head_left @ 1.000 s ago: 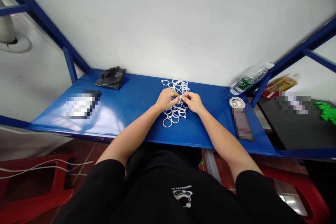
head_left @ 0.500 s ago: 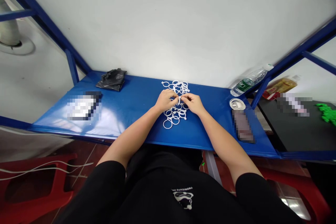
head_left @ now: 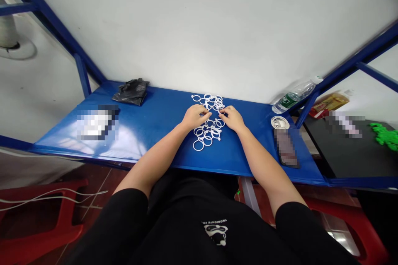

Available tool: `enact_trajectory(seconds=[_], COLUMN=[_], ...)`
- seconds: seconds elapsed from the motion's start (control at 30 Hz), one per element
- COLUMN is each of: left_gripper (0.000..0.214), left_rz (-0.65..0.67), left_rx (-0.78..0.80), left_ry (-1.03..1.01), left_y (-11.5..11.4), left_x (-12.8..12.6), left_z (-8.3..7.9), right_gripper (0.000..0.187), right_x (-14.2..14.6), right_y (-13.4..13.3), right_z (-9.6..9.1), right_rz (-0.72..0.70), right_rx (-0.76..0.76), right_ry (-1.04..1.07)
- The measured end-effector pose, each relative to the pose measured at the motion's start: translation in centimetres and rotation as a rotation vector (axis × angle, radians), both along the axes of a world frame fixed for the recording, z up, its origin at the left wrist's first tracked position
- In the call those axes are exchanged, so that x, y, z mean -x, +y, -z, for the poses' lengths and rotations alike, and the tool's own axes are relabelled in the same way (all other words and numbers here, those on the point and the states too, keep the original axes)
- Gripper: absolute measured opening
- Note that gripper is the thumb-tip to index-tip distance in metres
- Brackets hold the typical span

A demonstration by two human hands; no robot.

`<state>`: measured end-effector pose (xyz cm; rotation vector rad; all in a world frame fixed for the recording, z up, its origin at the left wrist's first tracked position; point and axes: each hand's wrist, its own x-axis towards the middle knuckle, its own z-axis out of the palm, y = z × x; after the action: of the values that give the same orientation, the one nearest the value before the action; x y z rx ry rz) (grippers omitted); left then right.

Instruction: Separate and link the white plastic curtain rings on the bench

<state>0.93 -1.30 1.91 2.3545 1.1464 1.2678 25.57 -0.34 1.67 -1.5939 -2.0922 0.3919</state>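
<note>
Many thin white plastic rings (head_left: 198,145), each with a small round tab, lie in a loose heap on the blue tabletop (head_left: 168,132). My left hand (head_left: 195,116) hovers at the heap's left side, fingers bent and thumb apart from the index finger, holding nothing I can see. Across from it, my right hand (head_left: 232,119) has its fingertips beside the rings at the upper right, thumb and index slightly apart. Whether those fingertips touch a ring is too small to tell. Both hands cover part of the middle of the heap.
A crumpled black plastic bag (head_left: 132,92) and a blurred-out flat object (head_left: 96,123) lie to the left. On the right are a water bottle (head_left: 294,97), a coiled white cable (head_left: 280,123) and a dark phone-like object (head_left: 286,148). Blue frame bars (head_left: 82,74) rise at both ends.
My hands have moved apart, the right one slightly rightward. The white ring held between their fingertips has been let go and is no longer raised.
</note>
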Motion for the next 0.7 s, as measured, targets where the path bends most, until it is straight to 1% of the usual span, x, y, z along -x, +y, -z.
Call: enact_trajectory(seconds=[0.1, 0.17, 0.3, 0.37, 0.43, 0.5, 0.6, 0.63, 0.7], left_gripper=[0.023, 0.022, 0.015, 0.016, 0.018, 0.018, 0.02, 0.021, 0.022], left_rz=[-0.029, -0.026, -0.019, -0.019, -0.01, -0.013, -0.042, -0.037, 0.014], left_rx=[0.034, 0.052, 0.045, 0.023, -0.003, -0.032, -0.046, -0.039, -0.013], left_ry=[0.002, 0.018, 0.017, -0.003, -0.024, -0.047, -0.081, -0.092, -0.112], left_y=[0.1, 0.2, 0.2, 0.3, 0.3, 0.3, 0.4, 0.4, 0.3], left_x=[0.2, 0.2, 0.0, -0.1, -0.2, -0.2, -0.2, -0.2, -0.2], left_z=[0.1, 0.2, 0.4, 0.5, 0.6, 0.6, 0.6, 0.6, 0.4], right_gripper=[0.013, 0.011, 0.009, 0.009, 0.01, 0.01, 0.012, 0.012, 0.014], right_x=[0.1, 0.0, 0.2, 0.9, 1.7, 2.4, 2.9, 2.9, 2.8], right_y=[0.0, 0.0, -0.3, -0.9, -1.6, -2.2, -2.7, -2.8, -2.9], right_z=[0.0, 0.0, -0.3, -0.4, -0.6, -0.7, -1.0, -1.1, -1.2], right_rz=[0.003, -0.016, -0.093, -0.157, -0.228, -0.279, -0.314, -0.319, -0.319], right_rx=[-0.003, -0.026, -0.09, -0.098, -0.093, -0.09, -0.082, -0.074, -0.048], right_ry=[-0.032, 0.0, 0.233, 0.358, 0.424, 0.433, 0.44, 0.447, 0.465])
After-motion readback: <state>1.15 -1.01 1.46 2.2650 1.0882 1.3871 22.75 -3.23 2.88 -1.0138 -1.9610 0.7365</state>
